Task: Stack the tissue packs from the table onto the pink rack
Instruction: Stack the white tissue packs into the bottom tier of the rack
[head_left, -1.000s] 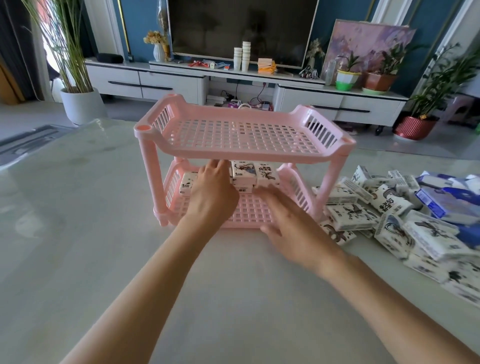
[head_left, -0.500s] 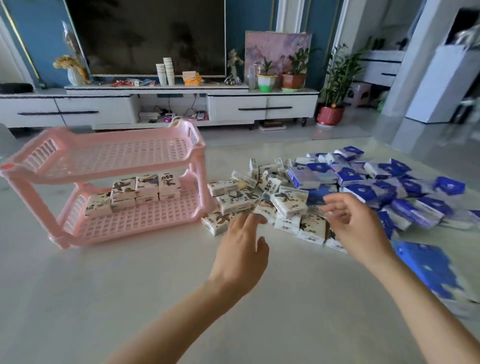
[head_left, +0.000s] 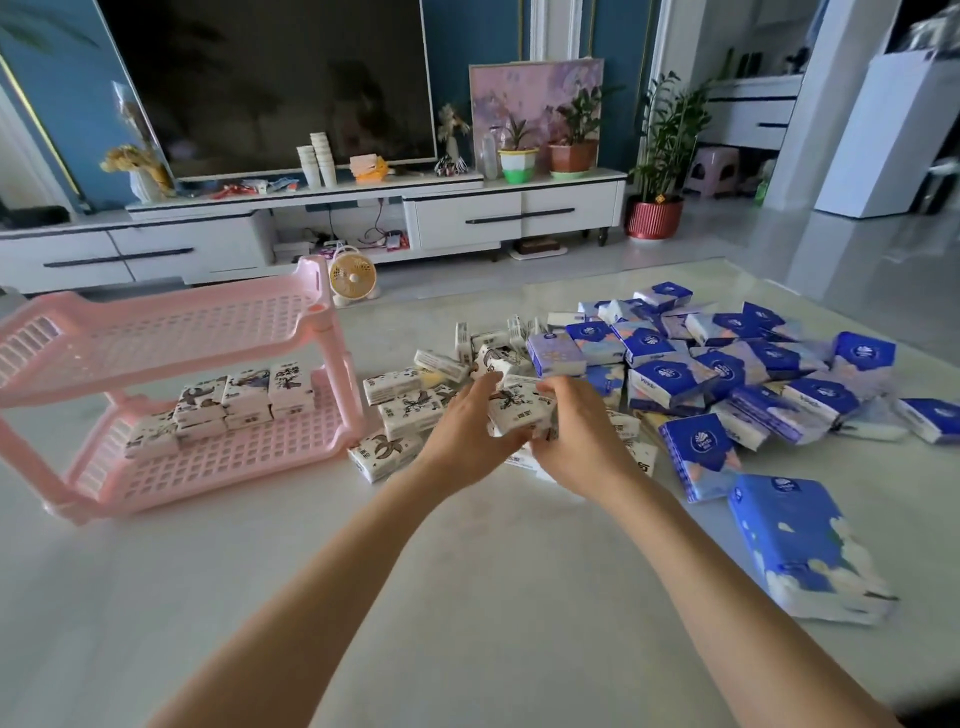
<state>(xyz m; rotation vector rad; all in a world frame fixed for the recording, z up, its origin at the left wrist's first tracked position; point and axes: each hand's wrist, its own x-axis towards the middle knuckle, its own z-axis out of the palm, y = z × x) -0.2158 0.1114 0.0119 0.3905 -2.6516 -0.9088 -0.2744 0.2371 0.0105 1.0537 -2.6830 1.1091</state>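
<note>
Head view: on the pale marble table (head_left: 467, 597), left hand (head_left: 465, 439) and right hand (head_left: 584, 441) curl round one white tissue pack (head_left: 519, 410) atop the pile (head_left: 400, 415) beside the pink rack (head_left: 156, 338); television (head_left: 270, 83) and white cabinet (head_left: 467, 218) stand behind.

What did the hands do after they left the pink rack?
Both moved right, from the pink rack to the pile. The left hand and right hand now grip one white tissue pack together. The rack and the packs on its lower shelf stayed put.
</note>
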